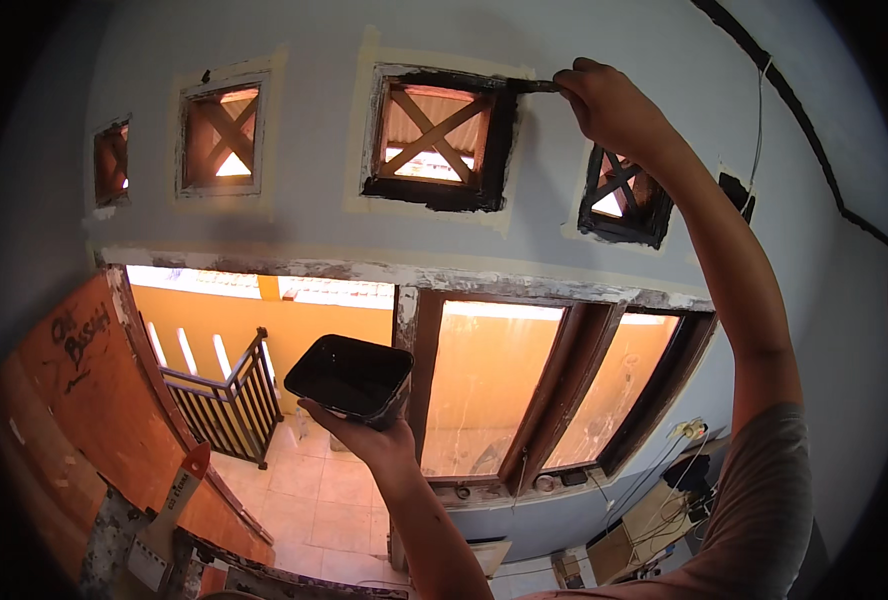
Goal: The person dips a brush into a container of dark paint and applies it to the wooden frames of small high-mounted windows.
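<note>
My right hand grips a slim, dark paintbrush, its tip at the upper right corner of a square vent frame. Black paint covers that frame's right side, bottom and much of its top; the left side still shows whitish. Crossed slats fill the opening. On my left hand rests a black rectangular plastic tub, held up from below; its inside is dark. Masking tape borders the frame on the wall.
To the right is a black-painted vent, partly behind my forearm. Another vent at left has a whitish frame. A wooden door stands by the doorway with a metal railing beyond. A wide flat brush lies at lower left; cables hang lower right.
</note>
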The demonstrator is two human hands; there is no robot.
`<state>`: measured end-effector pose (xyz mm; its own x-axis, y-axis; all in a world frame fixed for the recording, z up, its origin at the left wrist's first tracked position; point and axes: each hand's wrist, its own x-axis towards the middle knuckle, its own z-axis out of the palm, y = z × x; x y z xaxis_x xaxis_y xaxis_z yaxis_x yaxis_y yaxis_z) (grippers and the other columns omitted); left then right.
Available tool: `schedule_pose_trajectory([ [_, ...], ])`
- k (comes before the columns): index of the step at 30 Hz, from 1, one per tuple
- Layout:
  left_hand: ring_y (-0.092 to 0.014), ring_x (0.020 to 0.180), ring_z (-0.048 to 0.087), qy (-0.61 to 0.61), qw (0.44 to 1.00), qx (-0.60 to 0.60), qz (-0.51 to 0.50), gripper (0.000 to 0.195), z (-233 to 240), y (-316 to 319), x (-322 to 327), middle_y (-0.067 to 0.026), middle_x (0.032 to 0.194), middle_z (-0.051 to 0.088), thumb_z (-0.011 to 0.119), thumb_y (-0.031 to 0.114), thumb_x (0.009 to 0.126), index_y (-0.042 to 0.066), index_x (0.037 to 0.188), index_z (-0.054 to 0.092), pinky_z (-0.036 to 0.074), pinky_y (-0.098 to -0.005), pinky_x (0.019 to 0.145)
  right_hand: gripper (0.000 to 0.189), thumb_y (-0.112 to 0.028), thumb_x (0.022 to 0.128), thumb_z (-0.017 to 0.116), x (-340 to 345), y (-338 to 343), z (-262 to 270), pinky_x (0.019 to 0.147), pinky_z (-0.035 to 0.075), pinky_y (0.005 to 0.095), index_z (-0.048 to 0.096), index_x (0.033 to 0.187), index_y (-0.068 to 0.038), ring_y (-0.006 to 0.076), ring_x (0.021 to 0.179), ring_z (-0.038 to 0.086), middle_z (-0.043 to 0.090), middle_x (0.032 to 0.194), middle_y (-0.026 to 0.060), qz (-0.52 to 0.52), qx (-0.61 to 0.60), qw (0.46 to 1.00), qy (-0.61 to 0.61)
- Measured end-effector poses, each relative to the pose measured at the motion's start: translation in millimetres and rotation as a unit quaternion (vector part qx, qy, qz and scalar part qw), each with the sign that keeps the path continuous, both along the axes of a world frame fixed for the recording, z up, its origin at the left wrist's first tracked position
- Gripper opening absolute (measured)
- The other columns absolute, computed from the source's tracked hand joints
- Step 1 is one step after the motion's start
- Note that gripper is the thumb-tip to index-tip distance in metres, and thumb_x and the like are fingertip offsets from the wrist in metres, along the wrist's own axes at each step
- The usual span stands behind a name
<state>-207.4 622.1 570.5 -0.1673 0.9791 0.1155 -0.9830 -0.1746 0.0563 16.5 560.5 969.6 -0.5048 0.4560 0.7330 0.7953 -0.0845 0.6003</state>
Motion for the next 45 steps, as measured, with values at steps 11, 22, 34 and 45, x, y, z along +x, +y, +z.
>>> schedule_pose_trajectory([
  [11,-0.032,0.129,0.063,-0.033,0.999,0.017,-0.016,0.076,-11.5,13.6,11.8,-0.0053,0.149,0.059,0.05,0.077,0.098,0.026,0.154,0.047,0.06,-0.0569,0.092,0.018,-0.008,0.1,0.061,-2.4,-21.3,-21.3,0.077,0.052,0.05,0.071,0.115,-0.002,0.0429,0.086,0.066,0.063,0.097,0.0211,0.042,-0.008,0.998,0.041],
  [22,-0.035,0.124,0.066,-0.012,0.999,-0.009,-0.038,0.081,-17.6,11.5,5.5,-0.0072,0.144,0.061,0.053,0.081,0.094,0.025,0.153,0.049,0.061,-0.0594,0.092,0.03,-0.003,0.1,0.064,19.4,-136.5,-293.3,0.056,0.045,0.0282,0.069,0.128,0.006,0.0137,0.066,0.061,0.067,0.089,0.009,0.213,0.065,0.901,0.372],
  [34,-0.029,0.125,0.064,0.04,0.986,0.082,-0.138,0.074,-25.8,-10.3,84.6,-0.0061,0.139,0.065,0.044,0.075,0.102,0.02,0.15,0.053,0.054,-0.0523,0.104,0.021,-0.027,0.106,0.066,49.3,-173.4,-460.9,0.04,0.041,0.0246,0.067,0.107,-0.006,0.0061,0.048,0.046,0.058,0.068,-0.0002,0.346,-0.093,0.332,0.873],
  [45,-0.027,0.111,0.07,0.085,0.975,0.053,-0.196,0.077,5.1,-56.9,116.8,-0.0056,0.128,0.069,0.042,0.082,0.098,0.021,0.144,0.057,0.061,-0.0462,0.075,0.028,-0.039,0.107,0.065,75.4,-167.8,-446.8,0.055,0.046,0.0255,0.066,0.112,-0.012,0.0087,0.068,0.058,0.068,0.088,0.0006,0.38,0.055,0.193,0.903],
])
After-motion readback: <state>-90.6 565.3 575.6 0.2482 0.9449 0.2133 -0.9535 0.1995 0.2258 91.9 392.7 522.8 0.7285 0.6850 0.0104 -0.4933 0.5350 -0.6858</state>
